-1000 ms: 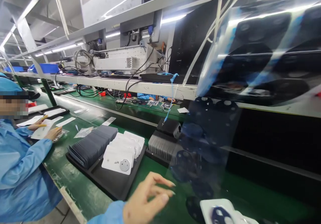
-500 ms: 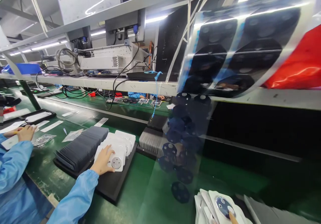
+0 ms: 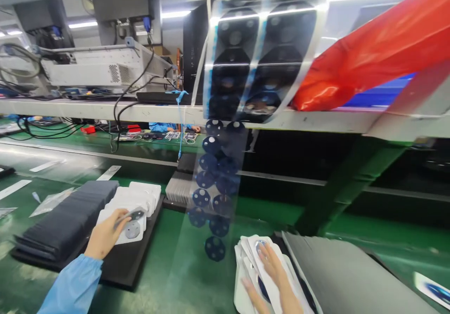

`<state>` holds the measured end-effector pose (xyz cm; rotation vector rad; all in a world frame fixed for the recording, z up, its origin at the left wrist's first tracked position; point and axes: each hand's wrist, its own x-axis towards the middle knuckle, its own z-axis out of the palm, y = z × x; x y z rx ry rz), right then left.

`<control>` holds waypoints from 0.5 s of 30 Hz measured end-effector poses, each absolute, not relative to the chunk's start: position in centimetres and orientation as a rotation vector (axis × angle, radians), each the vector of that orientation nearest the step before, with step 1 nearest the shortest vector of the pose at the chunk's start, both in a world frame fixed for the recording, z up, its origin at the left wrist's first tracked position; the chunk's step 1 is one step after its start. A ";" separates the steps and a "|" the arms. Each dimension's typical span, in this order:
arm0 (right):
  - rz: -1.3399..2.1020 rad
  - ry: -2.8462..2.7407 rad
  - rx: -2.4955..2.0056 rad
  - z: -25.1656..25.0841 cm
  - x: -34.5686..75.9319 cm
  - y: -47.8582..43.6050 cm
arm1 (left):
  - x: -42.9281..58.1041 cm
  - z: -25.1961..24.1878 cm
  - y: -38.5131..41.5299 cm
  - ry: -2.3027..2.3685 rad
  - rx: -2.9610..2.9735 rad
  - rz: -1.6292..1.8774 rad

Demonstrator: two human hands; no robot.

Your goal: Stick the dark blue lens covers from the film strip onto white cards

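Observation:
At the lower right, my right hand (image 3: 276, 274) lies over a fanned pile of white rounded cards (image 3: 242, 257). Its fingers are stretched and spread, blurred by motion, and its wrist is cut off by the frame. A shiny round disc (image 3: 261, 244) shows on the top card at the fingertips. A dark round patch is partly visible below. I see no left hand of my own. Right beside the cards lies a long row of grey sheets (image 3: 337, 262) on a dark tray.
At left, a blue-sleeved co-worker's hand (image 3: 105, 234) pinches a small disc-like piece over white cards (image 3: 146, 197), beside stacked dark sheets (image 3: 66, 220). Clear film with dark round stickers (image 3: 214, 183) hangs from the shelf (image 3: 190, 112). A red bag (image 3: 351, 70) lies above.
The view has swung right, so more of my hand and the grey sheets show. My hand now spreads over the cards. The co-worker's hand has lifted a small piece.

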<state>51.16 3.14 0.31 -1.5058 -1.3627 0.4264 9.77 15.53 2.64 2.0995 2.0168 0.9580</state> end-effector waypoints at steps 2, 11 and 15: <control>0.621 -1.377 -1.318 2.5 49.1 3.9 | 12.5 4.0 14.4 1.912 1.883 1.221; 1.076 -1.295 -1.169 5.0 47.0 8.7 | 22.9 5.9 12.0 1.392 1.827 1.107; 0.965 -1.286 -1.198 4.3 47.6 8.3 | 25.2 5.6 12.3 1.303 1.824 0.991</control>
